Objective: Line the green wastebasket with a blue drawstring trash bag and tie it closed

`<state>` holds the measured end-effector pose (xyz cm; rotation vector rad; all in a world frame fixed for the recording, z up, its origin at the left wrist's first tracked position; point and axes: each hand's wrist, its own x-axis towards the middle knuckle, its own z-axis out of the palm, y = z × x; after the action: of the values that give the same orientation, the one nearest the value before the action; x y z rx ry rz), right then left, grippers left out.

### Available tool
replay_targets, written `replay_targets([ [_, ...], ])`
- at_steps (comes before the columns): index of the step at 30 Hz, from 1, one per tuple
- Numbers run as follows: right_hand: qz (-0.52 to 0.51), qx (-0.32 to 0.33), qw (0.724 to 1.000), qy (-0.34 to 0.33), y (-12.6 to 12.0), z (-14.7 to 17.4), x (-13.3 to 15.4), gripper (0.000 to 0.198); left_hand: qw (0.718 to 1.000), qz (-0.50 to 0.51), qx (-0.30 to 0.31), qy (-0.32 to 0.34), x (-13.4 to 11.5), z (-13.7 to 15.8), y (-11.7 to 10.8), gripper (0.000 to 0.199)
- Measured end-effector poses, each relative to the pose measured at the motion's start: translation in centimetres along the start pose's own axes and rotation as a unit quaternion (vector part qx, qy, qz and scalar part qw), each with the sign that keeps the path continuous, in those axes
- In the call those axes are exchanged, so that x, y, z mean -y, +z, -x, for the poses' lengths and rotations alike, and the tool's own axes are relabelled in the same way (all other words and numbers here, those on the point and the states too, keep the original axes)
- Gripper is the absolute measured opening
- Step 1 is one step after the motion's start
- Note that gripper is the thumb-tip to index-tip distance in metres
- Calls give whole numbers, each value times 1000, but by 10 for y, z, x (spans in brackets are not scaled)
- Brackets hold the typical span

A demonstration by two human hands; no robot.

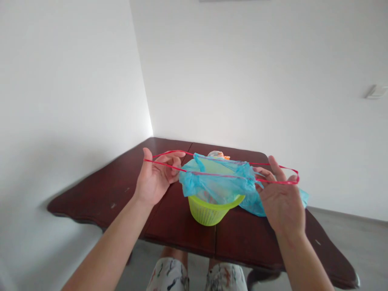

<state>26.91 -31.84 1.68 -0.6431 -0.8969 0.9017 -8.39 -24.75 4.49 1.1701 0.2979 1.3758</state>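
A thin blue drawstring trash bag (218, 186) is stretched between my two hands above a lime-green plastic basket (209, 213). Its red drawstring (166, 163) is pulled out taut on both sides, and the bag's mouth is gathered along it. My left hand (156, 180) has the string looped over its raised thumb, with the other fingers curled near the bag. On the opposite side, my right hand (281, 198) holds the other loop with its fingers bent around the string. The basket stands slatted side toward me, its upper part covered by the bag.
More blue plastic (254, 203) lies on the table right of the basket, partly behind my right hand. A white and orange crumpled package (218, 154) sits behind the bag. The dark red wooden table (121, 182) meets white walls at the back and left.
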Motion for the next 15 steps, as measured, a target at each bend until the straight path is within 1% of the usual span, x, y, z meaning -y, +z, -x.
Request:
replay_targets([
  [2, -4, -24, 999, -34, 2, -2, 3, 58, 996, -3, -60, 67, -2, -5, 4, 70],
  [4, -14, -29, 997, -65, 10, -3, 8, 56, 985, -8, -104, 134, -6, -9, 12, 58],
  [5, -18, -27, 996, -80, 15, -3, 11, 58, 982, -7, -113, 152, -8, -10, 18, 55],
  [7, -25, -18, 993, -111, 27, -4, 17, 63, 983, 10, -105, 149, -13, -11, 30, 50],
  [10, -40, -5, 989, -141, 44, -8, 27, 72, 990, 58, -75, 101, -21, -13, 45, 44],
  [13, -45, 5, 989, -139, 57, -14, 37, 75, 988, 106, -64, 89, -25, -16, 54, 45],
  [15, -20, 28, 991, -132, 64, -17, 41, 72, 988, 109, -48, 94, -26, -17, 60, 48],
])
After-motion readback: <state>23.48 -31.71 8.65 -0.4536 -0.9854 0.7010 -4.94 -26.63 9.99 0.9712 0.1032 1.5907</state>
